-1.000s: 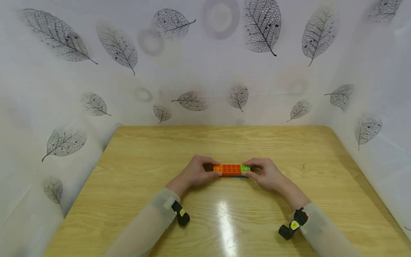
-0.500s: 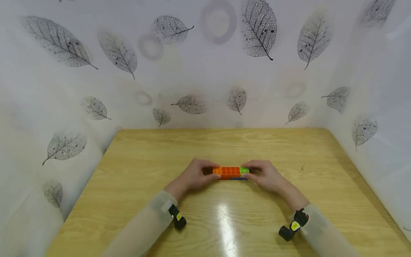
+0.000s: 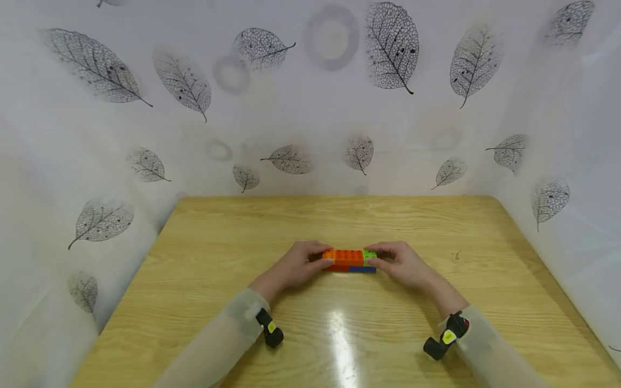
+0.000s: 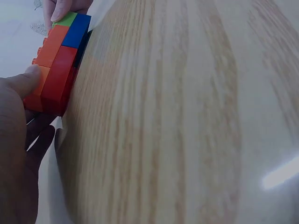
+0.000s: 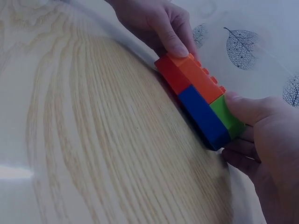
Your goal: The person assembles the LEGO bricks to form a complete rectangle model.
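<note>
Toy building bricks form a two-layer bar above the wooden table. Its upper layer runs from an orange brick (image 4: 38,95) on the left through a red-orange brick (image 3: 349,258) to a green brick (image 5: 226,115) on the right. Below them are a red brick (image 4: 58,83) and a blue brick (image 5: 204,116). My left hand (image 3: 297,264) pinches the orange end, thumb on the near side and fingers behind. At the opposite end, the right hand (image 3: 404,264) grips the green brick between thumb and fingers. Fingertips cover parts of both end bricks.
The wood-grain table (image 3: 233,221) extends around the hands, with a bright light reflection near its front. A pale curtain (image 3: 301,118) printed with leaves hangs behind and along both sides. Small black cameras (image 3: 271,330) are strapped to both wrists.
The bar's near face shows more now, with the blue brick more visible below. Both hands keep their hold and shift only slightly. The head view has tilted up a little.
</note>
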Demonstrator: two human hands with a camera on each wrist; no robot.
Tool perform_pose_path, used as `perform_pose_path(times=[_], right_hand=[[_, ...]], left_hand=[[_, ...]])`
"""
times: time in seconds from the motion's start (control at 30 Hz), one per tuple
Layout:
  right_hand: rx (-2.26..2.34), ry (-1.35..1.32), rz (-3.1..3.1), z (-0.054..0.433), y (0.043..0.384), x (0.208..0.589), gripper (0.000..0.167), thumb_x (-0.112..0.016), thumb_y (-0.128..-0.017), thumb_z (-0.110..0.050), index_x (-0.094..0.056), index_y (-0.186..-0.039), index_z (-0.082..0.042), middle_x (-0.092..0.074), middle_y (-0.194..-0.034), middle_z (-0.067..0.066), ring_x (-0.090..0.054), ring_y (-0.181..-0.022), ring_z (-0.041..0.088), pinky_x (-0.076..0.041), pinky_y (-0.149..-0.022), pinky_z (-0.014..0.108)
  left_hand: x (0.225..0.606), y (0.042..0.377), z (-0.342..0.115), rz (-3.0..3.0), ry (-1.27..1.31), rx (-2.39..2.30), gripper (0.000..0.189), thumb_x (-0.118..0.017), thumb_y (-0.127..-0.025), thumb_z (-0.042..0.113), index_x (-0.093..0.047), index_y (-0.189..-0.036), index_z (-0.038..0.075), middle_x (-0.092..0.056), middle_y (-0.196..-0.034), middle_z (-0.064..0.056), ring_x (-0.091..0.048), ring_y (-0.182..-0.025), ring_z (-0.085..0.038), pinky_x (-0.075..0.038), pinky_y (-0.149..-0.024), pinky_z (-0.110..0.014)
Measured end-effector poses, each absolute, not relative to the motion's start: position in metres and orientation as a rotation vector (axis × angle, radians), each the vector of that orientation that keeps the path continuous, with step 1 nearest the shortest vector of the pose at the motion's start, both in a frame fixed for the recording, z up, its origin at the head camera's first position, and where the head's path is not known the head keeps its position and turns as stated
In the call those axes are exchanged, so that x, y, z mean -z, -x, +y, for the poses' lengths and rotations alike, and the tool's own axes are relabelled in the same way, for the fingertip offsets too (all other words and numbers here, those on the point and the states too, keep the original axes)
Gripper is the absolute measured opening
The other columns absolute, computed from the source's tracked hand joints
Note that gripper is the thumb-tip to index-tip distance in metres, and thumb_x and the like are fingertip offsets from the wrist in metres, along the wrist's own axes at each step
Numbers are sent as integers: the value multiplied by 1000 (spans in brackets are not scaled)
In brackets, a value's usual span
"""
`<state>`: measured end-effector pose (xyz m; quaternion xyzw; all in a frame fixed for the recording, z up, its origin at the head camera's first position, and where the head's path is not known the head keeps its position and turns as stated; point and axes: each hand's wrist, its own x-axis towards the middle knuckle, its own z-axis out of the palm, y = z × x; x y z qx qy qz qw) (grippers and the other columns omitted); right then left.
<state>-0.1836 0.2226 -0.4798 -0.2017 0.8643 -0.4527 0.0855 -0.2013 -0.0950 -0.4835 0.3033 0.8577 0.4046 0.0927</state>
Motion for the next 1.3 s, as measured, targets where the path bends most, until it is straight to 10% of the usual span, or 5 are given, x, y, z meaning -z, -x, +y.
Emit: perform_pose_path(times=[1.3], right_hand=[[1301, 1007, 2805, 219, 180, 485, 55, -91, -85, -9, -71, -137, -5, -70, -136, 5, -64, -128, 30, -47, -109, 53]], left_hand=[[480, 213, -94, 2577, -761, -1204, 69, -77, -97, 49, -58, -154, 15, -58, -152, 4, -50, -144, -22, -37, -119, -45]])
